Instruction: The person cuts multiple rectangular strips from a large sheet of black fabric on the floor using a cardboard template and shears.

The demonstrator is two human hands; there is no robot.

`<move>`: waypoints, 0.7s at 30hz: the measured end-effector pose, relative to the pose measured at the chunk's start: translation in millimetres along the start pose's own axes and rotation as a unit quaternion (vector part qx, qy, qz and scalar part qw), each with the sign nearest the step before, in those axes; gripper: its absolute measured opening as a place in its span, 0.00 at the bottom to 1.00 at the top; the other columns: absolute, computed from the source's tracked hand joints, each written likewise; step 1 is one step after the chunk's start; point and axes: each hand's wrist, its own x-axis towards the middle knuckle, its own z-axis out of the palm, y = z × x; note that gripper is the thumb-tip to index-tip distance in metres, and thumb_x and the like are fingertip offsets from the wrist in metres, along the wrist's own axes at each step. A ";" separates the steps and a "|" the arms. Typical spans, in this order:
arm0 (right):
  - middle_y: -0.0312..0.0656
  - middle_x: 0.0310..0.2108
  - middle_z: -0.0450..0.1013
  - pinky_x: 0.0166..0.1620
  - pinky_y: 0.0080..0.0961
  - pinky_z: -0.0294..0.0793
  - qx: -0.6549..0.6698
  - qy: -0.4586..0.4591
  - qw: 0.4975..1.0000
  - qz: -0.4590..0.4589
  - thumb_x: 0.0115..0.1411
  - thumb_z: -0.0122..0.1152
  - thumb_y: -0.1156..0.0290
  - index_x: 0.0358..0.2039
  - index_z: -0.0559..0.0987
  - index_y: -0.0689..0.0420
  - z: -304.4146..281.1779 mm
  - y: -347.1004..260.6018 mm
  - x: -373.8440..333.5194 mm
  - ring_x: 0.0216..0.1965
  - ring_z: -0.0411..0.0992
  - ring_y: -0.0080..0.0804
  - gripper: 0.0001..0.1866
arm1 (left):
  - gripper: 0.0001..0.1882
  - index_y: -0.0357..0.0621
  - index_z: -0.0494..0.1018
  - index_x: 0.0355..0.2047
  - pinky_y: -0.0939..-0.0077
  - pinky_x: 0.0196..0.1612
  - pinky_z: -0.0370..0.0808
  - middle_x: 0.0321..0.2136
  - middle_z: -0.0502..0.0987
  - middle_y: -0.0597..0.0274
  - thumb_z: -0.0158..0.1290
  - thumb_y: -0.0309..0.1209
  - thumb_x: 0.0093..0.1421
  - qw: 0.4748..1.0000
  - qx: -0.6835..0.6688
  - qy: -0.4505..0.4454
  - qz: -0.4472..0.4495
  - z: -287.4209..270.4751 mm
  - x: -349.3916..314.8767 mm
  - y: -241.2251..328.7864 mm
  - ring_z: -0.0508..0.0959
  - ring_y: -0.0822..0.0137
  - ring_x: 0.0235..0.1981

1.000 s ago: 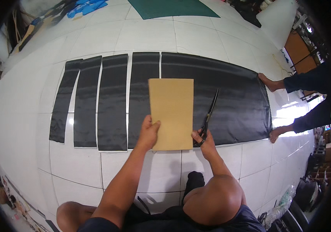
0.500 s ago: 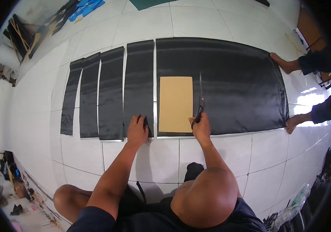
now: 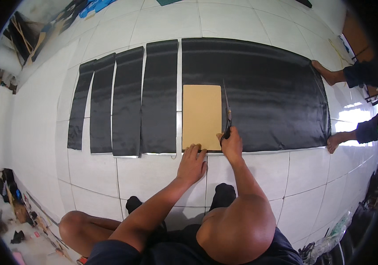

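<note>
A large sheet of shiny black fabric [image 3: 268, 97] lies flat on the floor. On its left part rests a tan rectangular cardboard piece [image 3: 202, 115], lined up near the sheet's left edge. My left hand [image 3: 192, 164] lies on the near edge of the cardboard and fabric, fingers stretched out and holding nothing. In my right hand [image 3: 231, 143] is a pair of scissors [image 3: 228, 115] with black handles, the blades pointing away from me over the fabric, just right of the cardboard. Several cut black fabric strips [image 3: 161, 97] lie side by side to the left.
Another person's bare feet [image 3: 337, 140] stand at the sheet's right edge. White tiles [image 3: 153, 176] make up the floor. A white roll of material [image 3: 5, 128] is at the far left, with clutter [image 3: 16, 203] below it. Blue cloth [image 3: 95, 6] lies at the top left.
My left hand has moved right, from the nearest cut strip to the near edge of the cardboard. The scissors have shifted slightly against the cardboard's right side, still in my right hand.
</note>
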 end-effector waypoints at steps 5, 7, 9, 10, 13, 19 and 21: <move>0.56 0.34 0.80 0.43 0.42 0.77 -0.022 -0.008 1.000 -0.008 0.55 0.74 0.62 0.43 0.76 0.64 -5.1 -10.5 0.4 0.39 0.80 0.55 0.23 | 0.31 0.38 0.67 0.60 0.44 0.69 0.60 0.60 0.63 0.40 0.60 0.36 0.58 0.999 0.021 -0.034 -0.004 10.4 -4.9 -2.9 0.62 0.38 0.65; 0.57 0.34 0.80 0.43 0.43 0.77 -0.036 0.006 0.999 -0.018 0.54 0.75 0.62 0.44 0.76 0.64 -5.0 -12.7 1.1 0.40 0.80 0.56 0.24 | 0.32 0.37 0.67 0.61 0.44 0.69 0.59 0.60 0.63 0.39 0.60 0.36 0.58 0.999 0.020 -0.033 -0.003 12.4 -6.2 -3.8 0.61 0.38 0.66; 0.58 0.35 0.80 0.43 0.42 0.77 -0.044 -0.002 0.999 0.003 0.53 0.75 0.62 0.46 0.76 0.64 -5.2 -16.7 0.8 0.41 0.80 0.56 0.25 | 0.33 0.37 0.66 0.61 0.43 0.69 0.59 0.60 0.63 0.39 0.60 0.37 0.58 0.999 0.022 -0.035 -0.004 12.4 -7.2 -4.4 0.60 0.38 0.66; 0.58 0.35 0.80 0.43 0.42 0.77 -0.043 -0.002 0.999 0.003 0.53 0.75 0.62 0.46 0.76 0.64 -5.1 -16.4 1.6 0.41 0.80 0.56 0.25 | 0.33 0.36 0.66 0.61 0.43 0.69 0.58 0.61 0.62 0.39 0.60 0.37 0.58 0.999 0.023 -0.036 -0.001 12.6 -7.0 -4.3 0.60 0.38 0.66; 0.58 0.36 0.80 0.44 0.44 0.77 -0.040 -0.004 0.999 0.016 0.53 0.76 0.62 0.44 0.76 0.64 -8.5 -12.8 4.4 0.42 0.80 0.56 0.25 | 0.33 0.36 0.66 0.61 0.43 0.69 0.58 0.61 0.62 0.38 0.60 0.39 0.59 0.999 0.031 -0.044 0.003 13.6 -4.4 -1.2 0.60 0.38 0.67; 0.51 0.24 0.75 0.34 0.40 0.73 -0.022 0.024 0.999 -0.010 0.58 0.74 0.57 0.34 0.74 0.62 -31.4 3.2 -26.3 0.26 0.75 0.50 0.22 | 0.33 0.34 0.66 0.61 0.43 0.68 0.60 0.60 0.65 0.39 0.59 0.39 0.60 0.993 0.061 -0.097 -0.016 13.2 1.1 -3.1 0.63 0.39 0.65; 0.46 0.21 0.72 0.31 0.36 0.69 0.076 0.005 0.995 -0.067 0.61 0.71 0.53 0.31 0.73 0.60 -38.4 29.1 -65.6 0.23 0.70 0.39 0.23 | 0.31 0.40 0.67 0.62 0.46 0.63 0.65 0.54 0.71 0.44 0.58 0.39 0.61 0.987 0.103 -0.119 -0.025 4.9 6.4 -7.9 0.68 0.42 0.60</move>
